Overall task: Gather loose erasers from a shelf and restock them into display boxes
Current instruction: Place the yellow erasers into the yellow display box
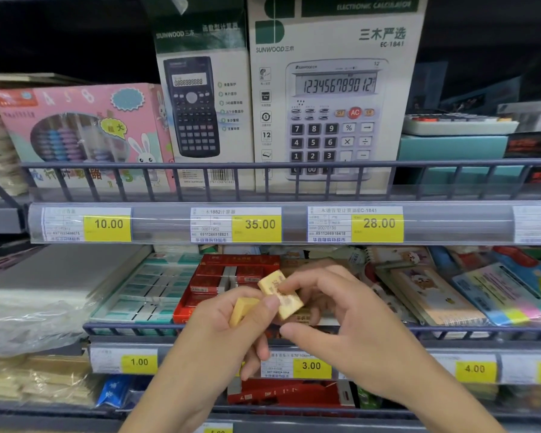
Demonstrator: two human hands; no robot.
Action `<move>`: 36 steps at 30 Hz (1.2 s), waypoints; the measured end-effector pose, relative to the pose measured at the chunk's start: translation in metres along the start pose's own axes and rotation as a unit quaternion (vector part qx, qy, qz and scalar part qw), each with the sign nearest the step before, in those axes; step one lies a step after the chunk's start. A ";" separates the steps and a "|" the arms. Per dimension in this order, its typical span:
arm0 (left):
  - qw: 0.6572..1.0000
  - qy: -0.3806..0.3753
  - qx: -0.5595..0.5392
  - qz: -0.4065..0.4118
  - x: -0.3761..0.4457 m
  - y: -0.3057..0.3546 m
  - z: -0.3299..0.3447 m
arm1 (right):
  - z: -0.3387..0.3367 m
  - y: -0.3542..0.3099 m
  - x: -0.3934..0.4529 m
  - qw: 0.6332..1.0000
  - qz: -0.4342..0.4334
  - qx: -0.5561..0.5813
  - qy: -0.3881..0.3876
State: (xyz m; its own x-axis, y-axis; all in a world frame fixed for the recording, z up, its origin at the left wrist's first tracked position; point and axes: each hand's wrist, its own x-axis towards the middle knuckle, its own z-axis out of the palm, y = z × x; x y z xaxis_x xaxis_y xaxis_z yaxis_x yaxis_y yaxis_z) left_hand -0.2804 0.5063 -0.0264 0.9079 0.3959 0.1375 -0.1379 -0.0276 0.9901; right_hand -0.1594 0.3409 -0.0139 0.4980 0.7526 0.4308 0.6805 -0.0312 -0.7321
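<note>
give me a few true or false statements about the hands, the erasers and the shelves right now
1. The left hand holds a plain yellow eraser. True.
2. The right hand is open and holds nothing. False: its fingers pinch a printed eraser.
3. The red display box sits on the top shelf beside the calculators. False: it is on the middle shelf, just behind the hands.
4. The price tag under the large white calculator box reads 28.00. True.
5. The teal display box lies to the left of the red one. True.
6. Both erasers already lie inside a display box. False: both are in the hands, in front of the shelf.
</note>
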 end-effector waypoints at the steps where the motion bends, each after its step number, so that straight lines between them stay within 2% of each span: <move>1: 1.000 -0.006 0.000 -0.001 0.000 -0.001 0.000 | 0.000 0.000 -0.001 1.000 -0.019 -0.017 0.011; 6: 0.999 -0.032 0.011 -0.011 0.001 -0.003 0.001 | 0.000 -0.001 0.001 0.994 -0.075 -0.062 0.048; 8: 1.000 -0.016 0.005 -0.017 0.002 -0.004 0.002 | -0.004 0.003 0.001 0.993 -0.073 -0.072 0.057; 12: 0.992 0.064 -0.090 -0.058 0.009 -0.006 -0.003 | -0.028 0.014 0.012 0.991 0.044 -0.120 0.027; 15: 0.988 0.077 -0.128 -0.044 0.009 -0.004 -0.007 | -0.046 0.025 0.032 0.963 0.140 -0.225 -0.053; 18: 0.990 0.075 -0.122 -0.010 0.008 -0.002 -0.010 | -0.046 0.035 0.055 0.954 0.175 -0.231 -0.071; 24: 0.995 0.064 -0.073 0.013 0.007 -0.002 -0.015 | -0.029 0.056 0.082 0.944 0.155 -0.272 -0.101; 28: 0.999 0.035 0.010 0.010 0.006 0.000 -0.019 | -0.023 0.066 0.092 0.935 0.123 -0.316 -0.103; 36: 0.997 0.054 -0.048 -0.007 0.010 0.002 -0.018 | -0.017 0.072 0.098 0.927 0.103 -0.332 -0.143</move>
State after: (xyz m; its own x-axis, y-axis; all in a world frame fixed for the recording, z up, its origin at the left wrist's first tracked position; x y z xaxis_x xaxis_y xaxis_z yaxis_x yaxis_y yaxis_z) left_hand -0.2788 0.5271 -0.0238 0.8628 0.4923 0.1153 -0.1679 0.0638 0.9837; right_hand -0.0522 0.4011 -0.0154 0.5551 0.8268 0.0910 0.8152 -0.5192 -0.2566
